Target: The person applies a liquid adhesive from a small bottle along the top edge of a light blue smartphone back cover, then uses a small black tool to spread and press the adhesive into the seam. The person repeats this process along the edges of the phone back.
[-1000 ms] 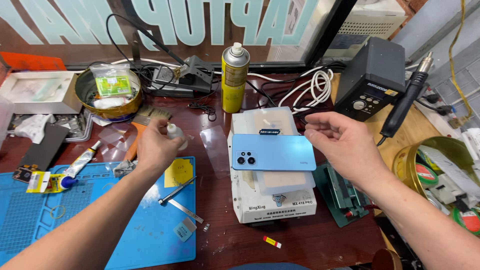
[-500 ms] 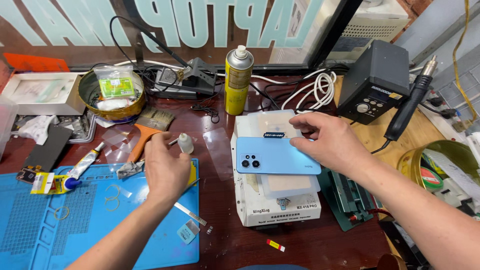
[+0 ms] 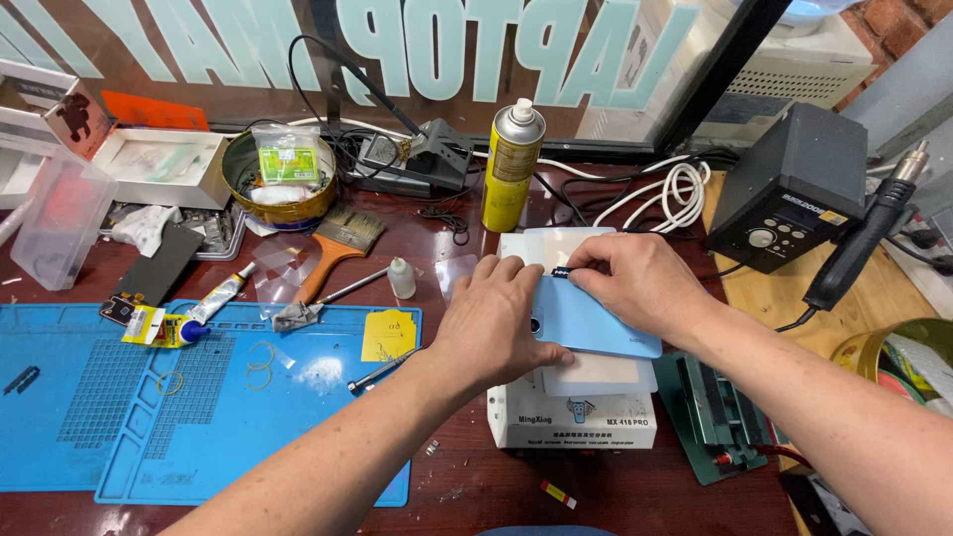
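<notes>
**Both hands on a blue phone atop the white machine**

A light-blue smartphone (image 3: 596, 323) lies back-up on the flat top of a white box-shaped bench machine (image 3: 571, 422). The left hand (image 3: 496, 323) lies over the phone's left end, fingers curled down against it. The right hand (image 3: 635, 283) rests on its upper edge, fingertips pressed together in a pinch at the top rim. A yellow spray can (image 3: 511, 164) stands behind; a blue silicone work mat (image 3: 119, 417) lies to the left.

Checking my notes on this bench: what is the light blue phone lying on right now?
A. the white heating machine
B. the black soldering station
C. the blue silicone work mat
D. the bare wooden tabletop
A: the light blue phone lies atop the white heating machine, with both the left hand and the right hand on it.
</notes>
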